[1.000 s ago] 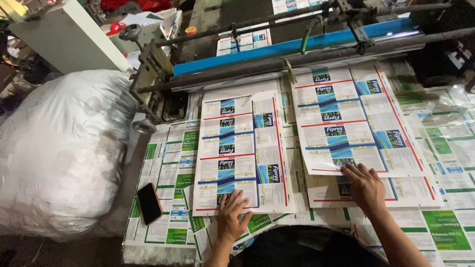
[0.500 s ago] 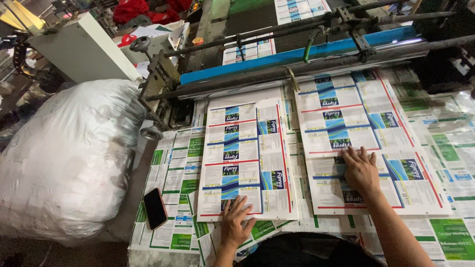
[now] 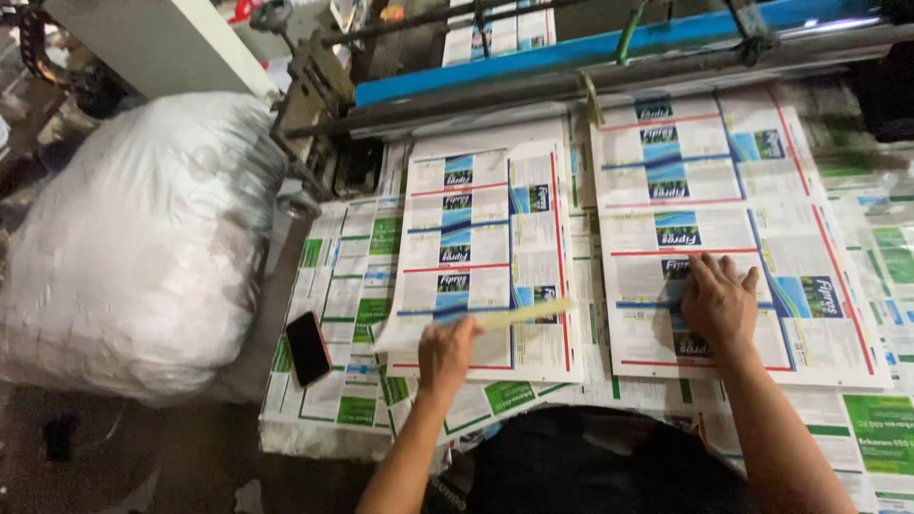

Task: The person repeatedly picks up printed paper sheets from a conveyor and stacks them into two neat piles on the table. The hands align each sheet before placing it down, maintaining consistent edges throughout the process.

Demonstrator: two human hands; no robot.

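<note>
Two stacks of printed sheets lie side by side below a machine's outfeed. My left hand (image 3: 446, 354) pinches the near edge of the top sheet of the left stack (image 3: 481, 214) and lifts it, so the sheet's edge curls up as a pale strip (image 3: 528, 314). My right hand (image 3: 719, 303) rests flat, fingers spread, on the right stack (image 3: 709, 181), pressing its near part down. Both stacks show white panels with blue and green bands and red border lines.
A black phone (image 3: 307, 347) lies on green-printed sheets (image 3: 343, 286) covering the table at left. A big white plastic sack (image 3: 133, 247) stands beside the table. A blue bar (image 3: 571, 52) and metal rollers of the machine run along the back. More green sheets (image 3: 885, 419) lie at right.
My left hand went from lying flat on the left stack to gripping and raising its top sheet. My right hand slid a little up the right stack. The view moved closer.
</note>
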